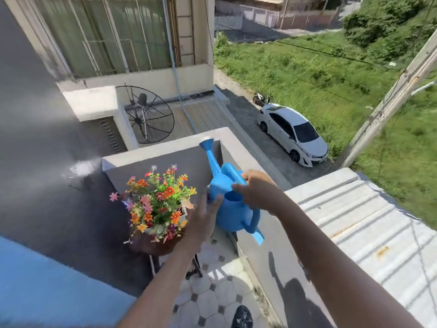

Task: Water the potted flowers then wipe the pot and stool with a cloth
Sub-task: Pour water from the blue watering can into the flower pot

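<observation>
Your right hand (pixel 256 189) grips the top handle of the blue watering can (pixel 233 207), fingers curled round it. The can is up in the air, roughly upright, over the parapet ledge (pixel 262 235) at the balcony's right side. Its spout (pixel 210 152) points up and away toward the far corner of the balcony wall, rose tip just at the wall's top edge.

Your left hand (pixel 204 218) is flat, fingers straight, w/ fingertips against the can's left side; motion blur there, so can't tell how firm the contact is.

The potted flowers (pixel 157 202) sit just left of the can, on a round dark stool (pixel 153 246) tucked in the far left corner of the balcony. The white pot (pixel 183 215) shows only at its right rim, mostly hidden by blooms. Blooms nearly reach your left hand; v. little gap between can and flowers.

Room: tiled floor (pixel 208 301) is narrow, grey wall tight on the left, parapet on the right. Beyond the right edge there's a drop to a corrugated roof (pixel 354 223) and, further down, a white car (pixel 293 133) on the lane. A wet patch (pixel 80 171) shines on the left wall near the stool corner. A dark shoe (pixel 242 317) shows at the btm edge.
</observation>
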